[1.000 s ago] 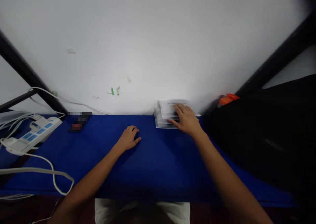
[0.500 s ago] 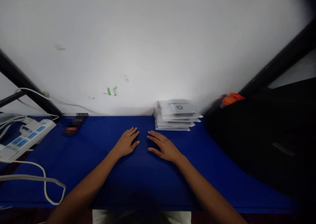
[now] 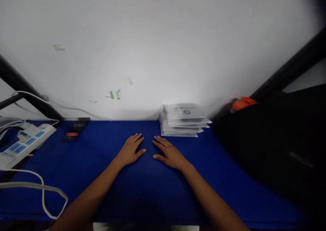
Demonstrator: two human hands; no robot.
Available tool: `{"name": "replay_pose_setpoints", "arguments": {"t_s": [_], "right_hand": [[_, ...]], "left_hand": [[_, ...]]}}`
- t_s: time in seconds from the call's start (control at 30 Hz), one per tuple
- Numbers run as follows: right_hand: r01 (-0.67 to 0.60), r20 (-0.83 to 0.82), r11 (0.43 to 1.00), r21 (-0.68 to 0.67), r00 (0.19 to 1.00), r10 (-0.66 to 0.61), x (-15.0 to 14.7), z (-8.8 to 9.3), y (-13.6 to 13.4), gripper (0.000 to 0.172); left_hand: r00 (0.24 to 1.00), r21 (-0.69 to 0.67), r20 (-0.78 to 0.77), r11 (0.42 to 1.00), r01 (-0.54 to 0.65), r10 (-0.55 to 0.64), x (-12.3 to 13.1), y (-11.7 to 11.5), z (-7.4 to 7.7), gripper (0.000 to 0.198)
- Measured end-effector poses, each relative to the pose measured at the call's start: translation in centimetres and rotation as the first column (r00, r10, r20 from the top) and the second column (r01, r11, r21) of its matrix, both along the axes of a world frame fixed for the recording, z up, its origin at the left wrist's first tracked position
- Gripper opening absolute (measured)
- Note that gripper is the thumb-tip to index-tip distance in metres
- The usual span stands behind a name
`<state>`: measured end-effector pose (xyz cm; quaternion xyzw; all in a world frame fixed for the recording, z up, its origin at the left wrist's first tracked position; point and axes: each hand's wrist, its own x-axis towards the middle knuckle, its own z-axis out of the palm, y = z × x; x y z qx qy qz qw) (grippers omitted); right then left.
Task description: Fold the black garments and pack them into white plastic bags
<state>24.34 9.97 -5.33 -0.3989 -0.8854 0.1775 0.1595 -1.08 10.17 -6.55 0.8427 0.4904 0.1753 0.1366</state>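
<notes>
My left hand [image 3: 131,150] lies flat on the blue tabletop [image 3: 150,187], its fingers spread and nothing in it. Opposite it, my right hand [image 3: 169,153] also rests palm down with fingers apart, holding nothing. A narrow gap of blue surface separates the two hands. Just beyond my right hand, a stack of several translucent zip pouches [image 3: 184,117] sits against the wall. Dark printed lettering and a round logo mark the top pouch, and they appear upside down from here. Neither hand touches the stack.
A white power strip [image 3: 28,142] with blue sockets and plugs lies at the left, with a white cable [image 3: 43,187] looping in front. Behind it is a pixelated dark object [image 3: 77,127]. A large black bag [image 3: 267,146] and an orange item [image 3: 244,103] occupy the right side.
The camera view has shifted slightly, so the table's front edge sits a little lower. Both hands stay in nearly the same place, flat and spread.
</notes>
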Motion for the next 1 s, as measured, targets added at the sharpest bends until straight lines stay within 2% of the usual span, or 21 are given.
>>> {"name": "replay_pose_setpoints", "arguments": {"t_s": [0.43,1.0], "right_hand": [[0.015,-0.012,1.000,-0.020,1.000,-0.015,-0.01,-0.18,0.15,0.064],[0.013,-0.027,0.999,-0.032,1.000,-0.014,0.14,-0.63,0.26,0.063]], "left_hand": [[1.000,-0.018,-0.022,1.000,-0.010,0.010,0.04,-0.01,0.18,0.058],[1.000,0.003,-0.001,1.000,0.000,0.000,-0.16,0.20,-0.31,0.058]]}}
